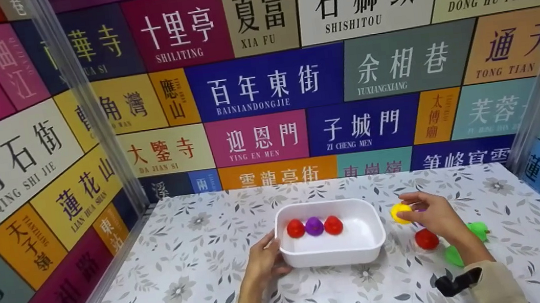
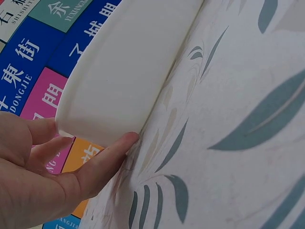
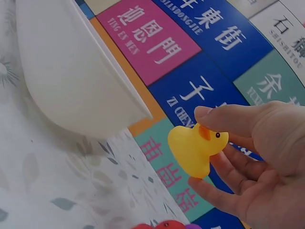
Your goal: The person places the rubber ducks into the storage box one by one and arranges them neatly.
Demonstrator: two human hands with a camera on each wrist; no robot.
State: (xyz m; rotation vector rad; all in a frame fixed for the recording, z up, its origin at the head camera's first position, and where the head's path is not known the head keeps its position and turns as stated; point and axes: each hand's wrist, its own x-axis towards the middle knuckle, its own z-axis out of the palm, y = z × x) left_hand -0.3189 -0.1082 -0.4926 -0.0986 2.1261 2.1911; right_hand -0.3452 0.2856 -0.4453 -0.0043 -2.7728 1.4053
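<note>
My right hand (image 1: 436, 213) pinches a yellow rubber duck (image 1: 401, 213) between thumb and fingers, just right of a white plastic tub (image 1: 334, 258). The right wrist view shows this duck (image 3: 188, 150) side-on, apart from the tub wall (image 3: 81, 71). At the tub's left end, my left hand (image 1: 265, 260) grips the side; in the left wrist view its thumb (image 2: 107, 162) presses low on the wall and its fingers touch the rim. Inside the tub sit a red toy (image 1: 295, 228), a purple toy (image 1: 314, 226) and another red toy (image 1: 333, 225) in a row.
On the floral-patterned table (image 1: 204, 283), a red toy (image 1: 426, 239) lies below my right hand. Green toys (image 1: 478, 230) are partly hidden by the right forearm, and something purple shows behind the hand. Walls with coloured sign panels (image 1: 266, 82) stand behind and at both sides.
</note>
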